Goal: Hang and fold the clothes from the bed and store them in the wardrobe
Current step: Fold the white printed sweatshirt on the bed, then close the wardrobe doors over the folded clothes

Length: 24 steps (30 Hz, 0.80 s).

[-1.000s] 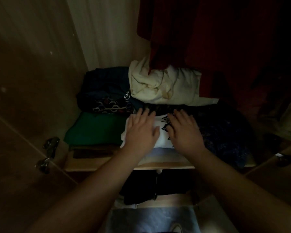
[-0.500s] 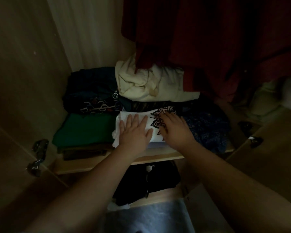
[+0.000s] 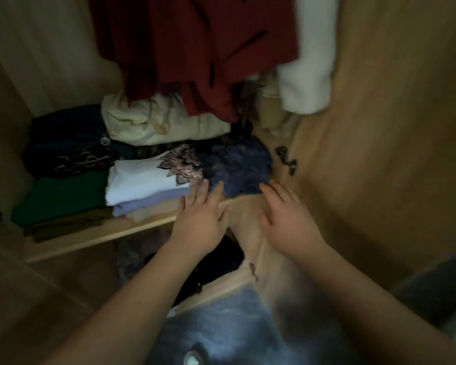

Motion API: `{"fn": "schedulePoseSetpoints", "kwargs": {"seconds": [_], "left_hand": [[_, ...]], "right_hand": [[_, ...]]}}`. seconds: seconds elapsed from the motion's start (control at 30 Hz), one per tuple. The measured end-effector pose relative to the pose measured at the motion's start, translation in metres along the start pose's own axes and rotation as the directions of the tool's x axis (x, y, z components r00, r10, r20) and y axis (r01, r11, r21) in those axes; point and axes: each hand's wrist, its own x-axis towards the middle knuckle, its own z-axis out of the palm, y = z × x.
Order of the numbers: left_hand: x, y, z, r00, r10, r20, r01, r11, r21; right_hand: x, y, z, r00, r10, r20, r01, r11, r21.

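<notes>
Folded white T-shirt with floral print (image 3: 142, 180): tops a stack on the pale wooden wardrobe shelf (image 3: 90, 237).
Left hand (image 3: 199, 219): fingers straight, spread, holding nothing; fingertips at the stack's front right corner.
Right hand (image 3: 287, 219): fingers straight, empty, near the shelf's front edge.

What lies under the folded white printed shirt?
A folded lavender garment, then a beige garment, on the wooden shelf. The white printed shirt covers all but their front edges.

Left hand (image 3: 199, 222) and right hand (image 3: 287, 219) outstretched, fingers straight.
</notes>
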Motion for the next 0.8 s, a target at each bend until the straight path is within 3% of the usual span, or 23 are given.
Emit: {"fn": "schedulePoseSetpoints", "kwargs": {"seconds": [0.17, 0.43, 0.6, 0.7, 0.8], "left_hand": [[-0.05, 0.114, 0.036, 0.994, 0.078, 0.076, -0.074, 0.996, -0.059], [-0.109, 0.249, 0.068, 0.962, 0.213, 0.172, -0.195, 0.974, -0.113], [-0.106, 0.284, 0.067, 0.957, 0.233, 0.171, -0.217, 0.97, -0.109], [-0.1, 0.292, 0.06, 0.955, 0.227, 0.189, -0.204, 0.969, -0.137], [-0.096, 0.288, 0.053, 0.955, 0.22, 0.201, -0.165, 0.951, -0.26]], "right_hand": [[-0.116, 0.061, -0.041, 0.993, 0.067, -0.099, -0.067, 0.998, 0.005], [-0.248, 0.149, -0.097, 0.964, 0.241, -0.114, -0.227, 0.966, 0.121], [-0.237, 0.186, -0.13, 0.916, 0.373, -0.147, -0.326, 0.907, 0.267], [-0.198, 0.19, -0.148, 0.925, 0.362, -0.116, -0.29, 0.868, 0.402], [-0.167, 0.181, -0.153, 0.935, 0.35, -0.052, -0.246, 0.751, 0.612]]}}
